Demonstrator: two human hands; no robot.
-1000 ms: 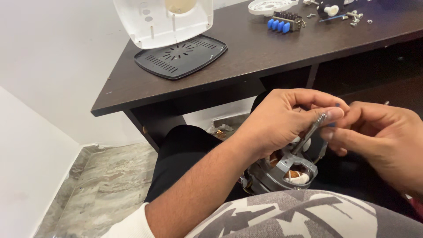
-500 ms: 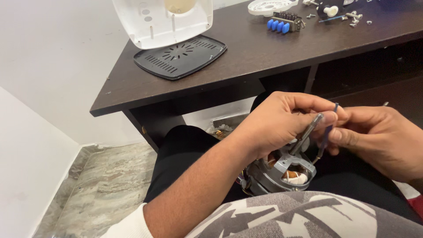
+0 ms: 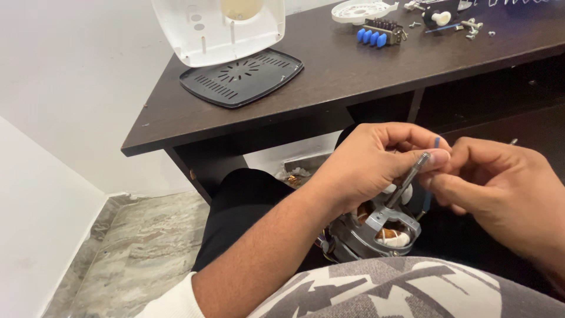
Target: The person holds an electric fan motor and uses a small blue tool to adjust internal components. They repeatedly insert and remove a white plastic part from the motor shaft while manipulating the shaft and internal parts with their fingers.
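Left hand pinches the stiff threaded shaft of a heavy-looking motor, right hand pinching a thin blue wire

Metal motor, wood desk

Dull grey metal motor, threaded steel shaft; behind it, a matt dark wood desk bearing a glossy white plastic housing.

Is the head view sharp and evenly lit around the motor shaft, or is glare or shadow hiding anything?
Head view: the motor shaft and both hands are sharp; soft, even light, no glare on the motor; under the desk deep shadow hides detail; small parts at the desk's far edge are cropped.
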